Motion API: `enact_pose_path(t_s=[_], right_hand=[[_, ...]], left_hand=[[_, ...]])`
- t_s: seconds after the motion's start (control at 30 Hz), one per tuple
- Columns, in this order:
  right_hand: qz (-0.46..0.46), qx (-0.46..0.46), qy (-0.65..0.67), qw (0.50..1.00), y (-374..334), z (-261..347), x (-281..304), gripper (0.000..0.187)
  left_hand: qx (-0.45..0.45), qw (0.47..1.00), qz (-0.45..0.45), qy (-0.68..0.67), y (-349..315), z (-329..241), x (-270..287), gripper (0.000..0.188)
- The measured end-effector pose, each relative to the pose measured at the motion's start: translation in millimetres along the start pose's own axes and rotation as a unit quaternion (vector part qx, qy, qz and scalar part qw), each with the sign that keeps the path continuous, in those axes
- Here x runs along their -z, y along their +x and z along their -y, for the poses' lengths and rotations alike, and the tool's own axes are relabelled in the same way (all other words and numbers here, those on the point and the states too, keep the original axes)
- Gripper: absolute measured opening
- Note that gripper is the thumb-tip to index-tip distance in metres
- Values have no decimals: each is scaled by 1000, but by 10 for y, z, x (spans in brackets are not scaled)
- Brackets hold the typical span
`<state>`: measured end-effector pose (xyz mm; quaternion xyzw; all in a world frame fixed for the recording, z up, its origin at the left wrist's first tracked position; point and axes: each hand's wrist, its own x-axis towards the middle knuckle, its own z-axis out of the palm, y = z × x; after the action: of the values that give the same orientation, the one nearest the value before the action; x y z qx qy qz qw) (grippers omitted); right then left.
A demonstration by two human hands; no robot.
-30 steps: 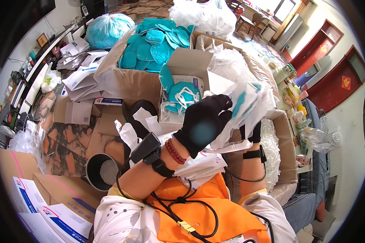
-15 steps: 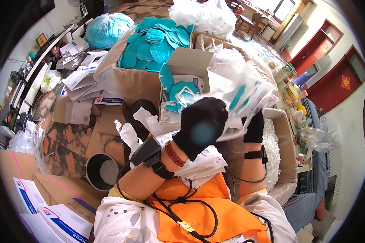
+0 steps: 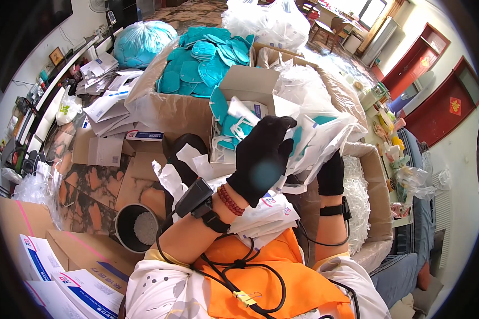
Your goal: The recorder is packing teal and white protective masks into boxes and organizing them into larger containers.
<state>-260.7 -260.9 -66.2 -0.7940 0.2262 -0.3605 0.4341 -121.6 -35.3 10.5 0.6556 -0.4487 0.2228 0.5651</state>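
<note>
My right hand [image 3: 331, 174], in a black glove, grips a bundle of clear plastic packets [image 3: 324, 141] with teal face masks inside, holding it upright. My left hand [image 3: 261, 159], also gloved in black, is at the bundle's left edge. Its thumb and forefinger are apart; the other fingers are partly hidden. Just beyond it stands an open carton [image 3: 247, 80] with its flap raised. Inside are teal masks [image 3: 232, 125] with white straps, and a white strip-like piece [image 3: 243, 111] leans there. White printed wrappers [image 3: 263, 220] lie on my lap, below the hands.
A large lined carton [image 3: 170, 114] heaped with loose teal masks [image 3: 197, 64] stands behind. Right of me is another carton [image 3: 379, 196] with white stringy material. At left are a dark bucket [image 3: 137, 228], flattened boxes [image 3: 85, 282] and stacked papers [image 3: 109, 109].
My left hand has opened from a closed shape and tilted upward. The bundle in my right hand is steadier and more upright. A white piece now shows over the carton.
</note>
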Motion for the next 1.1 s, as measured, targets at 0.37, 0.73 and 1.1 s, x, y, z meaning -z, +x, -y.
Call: enact_pose_path(t_s=[0.37, 0.73, 1.1], right_hand=[[-21, 66, -113, 991, -22, -333, 0, 63], [-131, -113, 244, 954, -193, 598, -481, 39], [-84, -11, 80, 993, -255, 696, -377, 38]], left_hand=[[61, 997, -10, -52, -63, 50, -86, 27], [66, 997, -11, 37, -87, 93, 15, 34], [122, 944, 181, -248, -655, 754, -240, 63]])
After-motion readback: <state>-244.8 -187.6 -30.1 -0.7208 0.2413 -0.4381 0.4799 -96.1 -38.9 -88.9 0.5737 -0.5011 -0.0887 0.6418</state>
